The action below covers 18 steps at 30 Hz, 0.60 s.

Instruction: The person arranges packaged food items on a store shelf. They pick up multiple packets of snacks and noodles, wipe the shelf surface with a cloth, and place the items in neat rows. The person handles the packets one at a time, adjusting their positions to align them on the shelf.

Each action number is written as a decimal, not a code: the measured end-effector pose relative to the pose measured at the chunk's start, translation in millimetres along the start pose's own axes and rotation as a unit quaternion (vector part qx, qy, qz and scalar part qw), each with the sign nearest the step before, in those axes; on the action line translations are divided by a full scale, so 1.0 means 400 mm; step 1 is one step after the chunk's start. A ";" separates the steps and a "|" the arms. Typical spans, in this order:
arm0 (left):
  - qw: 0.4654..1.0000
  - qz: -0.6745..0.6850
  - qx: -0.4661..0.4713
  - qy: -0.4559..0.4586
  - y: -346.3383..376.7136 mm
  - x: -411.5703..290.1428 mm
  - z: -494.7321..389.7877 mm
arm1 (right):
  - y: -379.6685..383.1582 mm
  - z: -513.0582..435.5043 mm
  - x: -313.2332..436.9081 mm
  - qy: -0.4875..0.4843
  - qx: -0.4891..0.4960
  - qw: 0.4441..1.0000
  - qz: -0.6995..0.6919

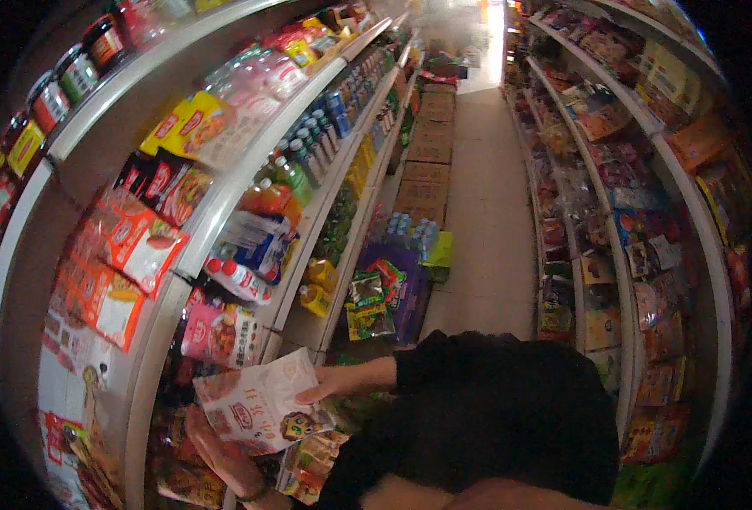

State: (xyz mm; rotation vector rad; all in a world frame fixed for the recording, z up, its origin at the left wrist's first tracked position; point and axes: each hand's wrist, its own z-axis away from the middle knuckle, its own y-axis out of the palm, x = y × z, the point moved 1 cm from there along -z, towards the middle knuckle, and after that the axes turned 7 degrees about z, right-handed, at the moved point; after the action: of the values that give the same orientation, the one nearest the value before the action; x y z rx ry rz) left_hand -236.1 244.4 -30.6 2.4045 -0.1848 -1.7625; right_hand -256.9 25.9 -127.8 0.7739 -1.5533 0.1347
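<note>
My right hand (331, 384) grips a white printed food pouch (255, 401) by its edge, with the thumb across the front. Large writing, red pictures and a small round food picture cover the pouch face. Along its opposite, lower edge lies my left hand (223, 456), with long fingers against or just beside the pouch; whether they grip it is unclear. A pink pouch (220, 331) rests on the shelf just beyond. Below the held pouch, another colourful packet (312, 462) shows partly, covered by the pouch and my arm.
Shelves on the left hold orange-edged pouches (99, 299), yellow packets (188, 124), jars (48, 99) and bottles (239, 280). Cardboard boxes (424, 185) and a purple carton (404, 299) with green packets (368, 306) line the aisle floor (484, 210). Packed shelving (605, 210) stands at right.
</note>
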 end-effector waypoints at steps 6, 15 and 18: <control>0.943 0.270 0.076 -0.180 0.013 0.154 0.107 | 0.014 0.088 -0.022 -0.016 -0.077 0.994 0.073; 0.924 0.281 0.022 -0.260 0.073 0.256 0.146 | -0.007 0.099 -0.045 -0.061 -0.130 0.986 0.089; 0.927 0.292 0.014 -0.235 0.072 0.271 0.149 | -0.009 0.106 -0.035 -0.059 -0.120 0.987 0.084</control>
State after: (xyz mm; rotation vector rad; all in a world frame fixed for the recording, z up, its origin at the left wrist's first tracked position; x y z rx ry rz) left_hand -260.8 192.4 -143.9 1.6306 -0.8797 -1.9679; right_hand -291.5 6.5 -148.8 0.4672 -1.7095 0.0247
